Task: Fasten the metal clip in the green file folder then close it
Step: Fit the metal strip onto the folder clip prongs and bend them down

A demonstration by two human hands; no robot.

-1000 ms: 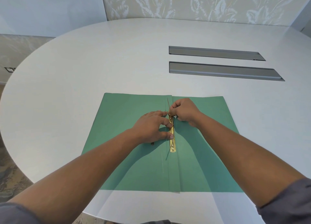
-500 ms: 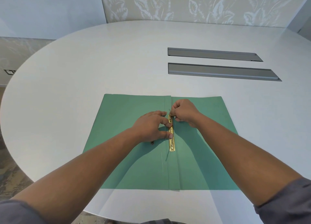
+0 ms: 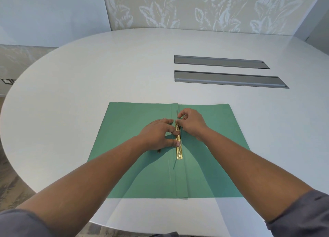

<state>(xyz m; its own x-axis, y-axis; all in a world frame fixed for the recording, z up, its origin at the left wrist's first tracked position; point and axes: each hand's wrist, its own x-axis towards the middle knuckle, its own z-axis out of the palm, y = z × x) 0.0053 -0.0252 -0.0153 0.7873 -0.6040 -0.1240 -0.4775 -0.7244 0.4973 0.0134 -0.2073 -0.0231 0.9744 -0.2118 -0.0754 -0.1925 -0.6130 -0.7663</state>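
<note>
A green file folder point(image 3: 135, 126) lies open and flat on the white table. Along its centre fold runs a gold metal clip point(image 3: 179, 150). My left hand point(image 3: 157, 134) presses on the clip's middle with thumb and fingertips. My right hand point(image 3: 191, 123) pinches the far end of the clip, where a thin metal prong point(image 3: 176, 113) stands up. The far part of the clip is hidden under my fingers. A small dark piece point(image 3: 159, 151) lies on the left leaf by my left wrist.
The oval white table point(image 3: 89, 87) has two long grey recessed slots point(image 3: 220, 62) point(image 3: 229, 79) at the far right. A patterned wall panel stands behind the table. The table's near edge runs just below the folder.
My right fingers have shifted slightly at the far end of the clip. The left hand holds its place. The view has moved a little.
</note>
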